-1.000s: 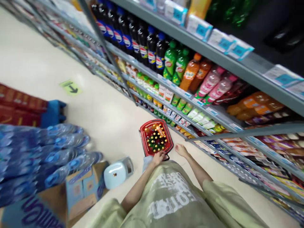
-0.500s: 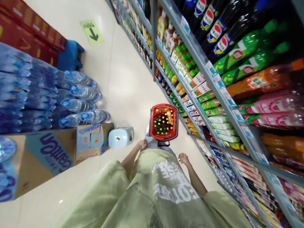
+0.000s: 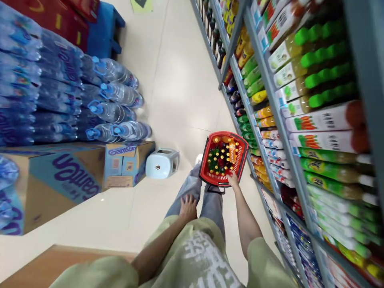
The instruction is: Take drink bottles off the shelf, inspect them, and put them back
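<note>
A red shopping basket [image 3: 203, 170] with a black handle stands on the floor in front of my feet. Inside it are several small bottles with yellow caps, and an orange bottle [image 3: 232, 151] lies across the top of them. My right hand [image 3: 233, 179] reaches over the basket's near edge, fingers stretched towards the bottles, holding nothing that I can see. On my leg, just above the knee, my left hand [image 3: 188, 206] rests flat with its fingers spread.
Grey shelves [image 3: 288, 156] of drink bottles run along the right. To the left are stacked water bottles [image 3: 60, 84], cardboard boxes [image 3: 121, 170], a pale blue stool [image 3: 160, 164] and a blue pallet [image 3: 105, 30]. A brown surface [image 3: 60, 264] shows at the lower left.
My body has bent down, bringing the basket and shelves closer. My right hand has moved forward over the basket's edge. The left hand has come to lie on my leg.
</note>
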`<state>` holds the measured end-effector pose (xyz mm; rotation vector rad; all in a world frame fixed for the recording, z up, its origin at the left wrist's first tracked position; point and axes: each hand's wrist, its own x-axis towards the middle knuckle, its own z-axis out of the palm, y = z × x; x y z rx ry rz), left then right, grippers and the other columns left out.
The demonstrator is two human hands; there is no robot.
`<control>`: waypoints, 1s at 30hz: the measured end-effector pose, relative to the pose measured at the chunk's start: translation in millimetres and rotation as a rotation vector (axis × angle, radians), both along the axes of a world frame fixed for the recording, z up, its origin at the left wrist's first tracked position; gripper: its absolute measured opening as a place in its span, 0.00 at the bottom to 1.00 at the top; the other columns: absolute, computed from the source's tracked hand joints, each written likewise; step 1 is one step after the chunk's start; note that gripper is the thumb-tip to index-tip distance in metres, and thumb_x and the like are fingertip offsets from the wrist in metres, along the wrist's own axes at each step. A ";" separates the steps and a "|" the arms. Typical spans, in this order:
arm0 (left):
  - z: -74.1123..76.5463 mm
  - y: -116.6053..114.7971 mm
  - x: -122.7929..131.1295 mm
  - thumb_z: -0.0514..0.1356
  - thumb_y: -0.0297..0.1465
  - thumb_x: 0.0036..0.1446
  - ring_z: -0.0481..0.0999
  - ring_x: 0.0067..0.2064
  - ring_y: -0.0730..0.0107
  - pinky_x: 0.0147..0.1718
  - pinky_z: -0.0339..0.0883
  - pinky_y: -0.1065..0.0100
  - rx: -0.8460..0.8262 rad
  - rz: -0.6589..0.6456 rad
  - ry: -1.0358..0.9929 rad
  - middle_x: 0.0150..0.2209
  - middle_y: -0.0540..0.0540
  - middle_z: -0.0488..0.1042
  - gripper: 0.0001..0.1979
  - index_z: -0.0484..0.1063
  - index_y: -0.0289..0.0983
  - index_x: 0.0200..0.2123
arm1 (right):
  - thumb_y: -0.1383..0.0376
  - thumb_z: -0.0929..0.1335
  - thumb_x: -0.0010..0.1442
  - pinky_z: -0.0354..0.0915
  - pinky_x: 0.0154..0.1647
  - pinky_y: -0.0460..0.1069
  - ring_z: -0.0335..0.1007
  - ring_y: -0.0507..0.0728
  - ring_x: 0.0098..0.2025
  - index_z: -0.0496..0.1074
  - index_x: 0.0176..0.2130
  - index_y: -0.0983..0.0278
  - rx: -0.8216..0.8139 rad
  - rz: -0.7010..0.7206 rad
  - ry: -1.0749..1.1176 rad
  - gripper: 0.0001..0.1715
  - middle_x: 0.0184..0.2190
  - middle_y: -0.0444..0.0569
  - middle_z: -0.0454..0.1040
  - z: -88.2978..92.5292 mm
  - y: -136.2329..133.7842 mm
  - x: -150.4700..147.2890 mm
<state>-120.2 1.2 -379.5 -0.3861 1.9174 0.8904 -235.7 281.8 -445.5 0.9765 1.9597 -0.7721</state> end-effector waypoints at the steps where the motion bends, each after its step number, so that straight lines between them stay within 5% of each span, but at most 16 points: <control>1: -11.9 -4.3 3.0 0.70 0.19 0.46 0.46 0.73 0.23 0.69 0.35 0.32 -0.049 -0.011 -0.010 0.63 0.32 0.70 0.13 0.79 0.33 0.37 | 0.62 0.70 0.66 0.74 0.52 0.57 0.76 0.59 0.50 0.69 0.59 0.66 0.013 0.022 -0.026 0.24 0.52 0.55 0.75 -17.8 -2.7 -5.8; 4: -48.4 -12.3 9.2 0.71 0.18 0.45 0.40 0.74 0.19 0.66 0.43 0.28 -0.193 -0.063 -0.059 0.69 0.34 0.64 0.23 0.81 0.35 0.47 | 0.63 0.70 0.65 0.70 0.57 0.57 0.73 0.61 0.56 0.69 0.62 0.62 0.029 0.094 -0.117 0.28 0.57 0.58 0.73 -65.1 -7.2 -15.2; 9: -96.6 -11.0 9.9 0.70 0.12 0.40 0.43 0.69 0.06 0.57 0.57 0.28 -0.255 -0.127 -0.103 0.68 0.32 0.63 0.34 0.81 0.34 0.54 | 0.60 0.68 0.65 0.67 0.60 0.57 0.69 0.66 0.62 0.67 0.67 0.58 0.017 0.215 -0.268 0.33 0.61 0.61 0.68 -125.4 -9.4 -15.3; 12: -115.4 -0.9 6.7 0.68 0.17 0.49 0.48 0.68 0.10 0.54 0.63 0.33 -0.295 -0.197 -0.085 0.65 0.33 0.65 0.30 0.79 0.35 0.57 | 0.58 0.68 0.65 0.64 0.63 0.60 0.64 0.70 0.66 0.67 0.68 0.58 0.007 0.268 -0.350 0.34 0.63 0.63 0.66 -154.2 -13.5 -9.9; 17: -127.0 18.4 -3.6 0.63 0.22 0.59 0.58 0.64 0.19 0.49 0.68 0.36 -0.339 -0.597 -0.030 0.65 0.28 0.63 0.33 0.68 0.36 0.68 | 0.57 0.66 0.68 0.65 0.63 0.59 0.66 0.68 0.64 0.65 0.69 0.58 -0.001 0.301 -0.424 0.33 0.64 0.62 0.64 -190.8 -23.9 8.9; 22: -117.5 25.0 -16.5 0.66 0.28 0.60 0.61 0.61 0.19 0.47 0.64 0.31 -0.389 -0.852 -0.092 0.62 0.25 0.63 0.38 0.60 0.40 0.73 | 0.58 0.64 0.70 0.67 0.60 0.59 0.65 0.68 0.65 0.54 0.73 0.55 0.029 0.316 -0.348 0.36 0.68 0.60 0.56 -202.3 -23.3 23.2; 30: -105.1 32.5 -0.9 0.67 0.35 0.62 0.64 0.58 0.23 0.46 0.65 0.33 -0.479 -1.006 -0.073 0.60 0.24 0.64 0.38 0.60 0.42 0.73 | 0.67 0.67 0.68 0.63 0.52 0.51 0.69 0.59 0.51 0.71 0.59 0.61 -0.061 0.391 -0.188 0.21 0.55 0.57 0.68 -178.3 -3.0 18.7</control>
